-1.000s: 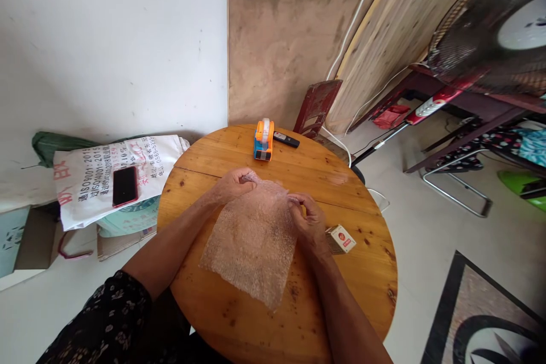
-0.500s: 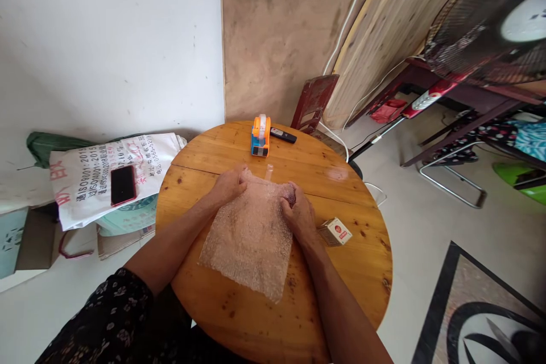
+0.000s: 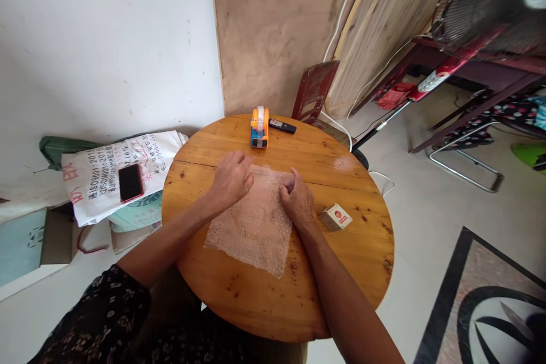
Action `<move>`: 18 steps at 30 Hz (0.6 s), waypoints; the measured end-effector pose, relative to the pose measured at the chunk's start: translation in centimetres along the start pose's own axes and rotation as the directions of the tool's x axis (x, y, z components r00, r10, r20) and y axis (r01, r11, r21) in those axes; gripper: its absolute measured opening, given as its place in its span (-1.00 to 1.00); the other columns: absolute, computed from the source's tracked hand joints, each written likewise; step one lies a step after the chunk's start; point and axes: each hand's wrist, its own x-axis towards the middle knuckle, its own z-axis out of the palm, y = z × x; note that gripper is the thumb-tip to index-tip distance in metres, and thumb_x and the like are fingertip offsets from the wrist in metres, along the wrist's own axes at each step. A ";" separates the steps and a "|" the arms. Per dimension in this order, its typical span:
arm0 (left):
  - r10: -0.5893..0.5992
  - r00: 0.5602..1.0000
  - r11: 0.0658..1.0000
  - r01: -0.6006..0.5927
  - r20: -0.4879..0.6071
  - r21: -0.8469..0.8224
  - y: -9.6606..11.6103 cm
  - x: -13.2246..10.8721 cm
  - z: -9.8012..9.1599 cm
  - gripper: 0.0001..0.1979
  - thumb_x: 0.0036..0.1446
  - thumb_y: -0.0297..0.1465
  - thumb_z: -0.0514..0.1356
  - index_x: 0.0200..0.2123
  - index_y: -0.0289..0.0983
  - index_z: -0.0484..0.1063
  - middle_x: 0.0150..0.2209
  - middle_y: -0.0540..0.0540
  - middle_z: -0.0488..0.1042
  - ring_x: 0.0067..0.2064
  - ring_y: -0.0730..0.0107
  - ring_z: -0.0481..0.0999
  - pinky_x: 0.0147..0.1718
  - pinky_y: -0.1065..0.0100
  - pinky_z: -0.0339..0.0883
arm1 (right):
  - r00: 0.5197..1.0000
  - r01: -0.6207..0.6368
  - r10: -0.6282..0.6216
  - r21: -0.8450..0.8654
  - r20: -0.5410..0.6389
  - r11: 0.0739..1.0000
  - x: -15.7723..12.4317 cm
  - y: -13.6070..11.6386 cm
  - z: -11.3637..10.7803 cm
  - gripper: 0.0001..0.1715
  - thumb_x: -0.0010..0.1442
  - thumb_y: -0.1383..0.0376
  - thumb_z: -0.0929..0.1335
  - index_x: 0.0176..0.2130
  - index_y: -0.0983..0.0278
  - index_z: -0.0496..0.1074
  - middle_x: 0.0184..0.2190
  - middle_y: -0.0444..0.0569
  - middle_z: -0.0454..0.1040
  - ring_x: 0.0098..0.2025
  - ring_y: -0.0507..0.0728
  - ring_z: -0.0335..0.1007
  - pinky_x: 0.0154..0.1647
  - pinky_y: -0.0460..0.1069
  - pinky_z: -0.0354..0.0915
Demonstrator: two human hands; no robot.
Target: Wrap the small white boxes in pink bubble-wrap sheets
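Observation:
A sheet of clear bubble wrap (image 3: pixel 251 222) lies over the middle of the round wooden table (image 3: pixel 239 301). My right hand (image 3: pixel 298 199) grips its far right corner, with the thumb on top and the fingers partly behind the plastic. Over the far left corner is my left hand (image 3: pixel 232 178), its fingers loosely bent and apart, with nothing visible in them. Beyond the sheet stands an orange and blue tape dispenser (image 3: pixel 260 128) with a roll of clear tape. To the right of my right hand sits a small box (image 3: pixel 336 217) with a red mark on its white face.
A black remote-like object (image 3: pixel 282 125) lies beside the dispenser. Left of the table, a phone (image 3: pixel 131 182) rests on a printed white sack (image 3: pixel 94 187). A red wooden chair (image 3: pixel 314 88) stands behind the table, and a standing fan (image 3: pixel 478 11) is at the right.
My left hand has let go of the bubble wrap's far left corner and its fingers have loosened. My right hand keeps its hold. The view has shifted slightly.

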 end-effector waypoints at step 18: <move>0.270 0.885 0.963 -0.245 0.379 -0.113 2.1 -7.2 4.4 -0.13 -0.02 0.18 0.21 0.27 -0.16 0.26 0.38 -0.36 0.08 0.41 -0.30 -0.07 0.26 -0.40 -0.37 | 0.955 0.280 -0.288 -0.100 -0.077 0.955 -1.2 0.9 -6.5 -0.44 0.15 0.20 0.35 0.13 0.29 0.37 0.26 0.25 0.26 0.27 0.39 0.21 0.25 0.32 0.17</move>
